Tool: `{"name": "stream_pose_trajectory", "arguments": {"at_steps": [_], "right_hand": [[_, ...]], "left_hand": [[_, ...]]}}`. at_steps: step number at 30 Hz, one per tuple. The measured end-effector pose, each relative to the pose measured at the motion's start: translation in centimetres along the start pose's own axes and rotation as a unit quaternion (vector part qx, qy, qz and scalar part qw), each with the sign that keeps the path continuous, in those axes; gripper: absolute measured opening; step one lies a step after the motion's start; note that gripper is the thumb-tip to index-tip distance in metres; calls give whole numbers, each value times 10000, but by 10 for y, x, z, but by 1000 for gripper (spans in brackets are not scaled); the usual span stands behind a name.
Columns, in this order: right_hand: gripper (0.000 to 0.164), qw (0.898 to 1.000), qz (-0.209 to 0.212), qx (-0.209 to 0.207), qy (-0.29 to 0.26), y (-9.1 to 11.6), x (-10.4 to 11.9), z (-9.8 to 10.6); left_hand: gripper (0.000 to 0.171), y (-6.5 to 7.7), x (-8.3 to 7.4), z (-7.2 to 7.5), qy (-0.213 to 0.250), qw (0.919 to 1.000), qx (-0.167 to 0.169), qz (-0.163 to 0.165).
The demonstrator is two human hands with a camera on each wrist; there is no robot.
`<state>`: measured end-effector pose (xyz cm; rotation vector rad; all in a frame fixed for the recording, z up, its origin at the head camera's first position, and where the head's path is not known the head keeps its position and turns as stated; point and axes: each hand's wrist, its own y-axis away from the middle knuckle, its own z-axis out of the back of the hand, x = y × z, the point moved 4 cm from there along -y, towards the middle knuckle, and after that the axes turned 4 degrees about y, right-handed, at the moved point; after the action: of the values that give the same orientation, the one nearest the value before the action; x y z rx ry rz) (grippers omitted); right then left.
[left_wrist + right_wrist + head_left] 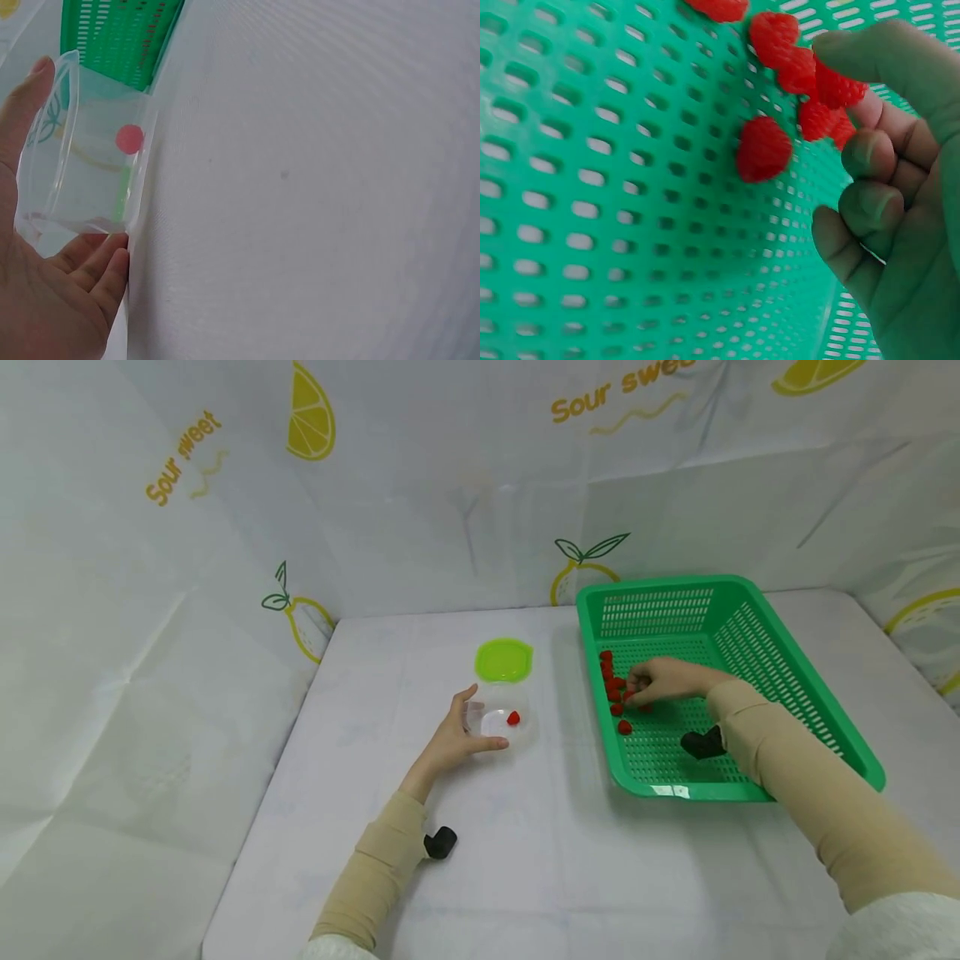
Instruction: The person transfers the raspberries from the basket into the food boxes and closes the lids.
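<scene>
My left hand (456, 739) grips a clear plastic container (483, 708) by its side, thumb and fingers spread around it. Inside the container lies a single raspberry (513, 718), which shows through the wall as a red blur (129, 139) in the left wrist view. Over in the green basket (731, 791), my right hand (667, 681) pinches a raspberry (840, 86) between thumb and index finger, its other fingers curled. Several more raspberries (607, 670) lie along the basket's left side, with one raspberry (763, 148) set apart from the cluster.
Just behind the clear container lies a bright green lid (504, 660). The basket stands on the right of the white-covered table (510, 860), its slotted walls rising around the right hand. A white curtain (420, 510) with lemon prints hangs behind the table.
</scene>
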<state>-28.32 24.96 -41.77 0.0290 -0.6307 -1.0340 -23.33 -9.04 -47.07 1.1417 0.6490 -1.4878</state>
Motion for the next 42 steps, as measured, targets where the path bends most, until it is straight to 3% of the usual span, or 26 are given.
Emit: {"name": "stream_pose_trajectory", "arguments": {"at_steps": [5, 9, 14, 20, 32, 42], "right_hand": [[16, 9993, 146, -159, -308, 3, 5, 4], [17, 9992, 29, -68, -400, 5, 7, 6], [18, 9993, 4, -85, -372, 10, 12, 10], [16, 9985, 160, -386, -345, 16, 20, 18], [16, 9959, 464, -685, -367, 14, 56, 31], [18, 9942, 459, -481, -851, -3, 88, 36]], "left_hand": [[111, 0, 0, -1, 37, 10000, -10, 11], [111, 0, 1, -1, 55, 10000, -1, 12], [110, 1, 1, -1, 59, 10000, -2, 4], [109, 1, 0, 0, 57, 10000, -28, -8], [109, 2, 0, 1, 27, 10000, -34, -48], [110, 0, 2, 1, -18, 9999, -46, -115]]}}
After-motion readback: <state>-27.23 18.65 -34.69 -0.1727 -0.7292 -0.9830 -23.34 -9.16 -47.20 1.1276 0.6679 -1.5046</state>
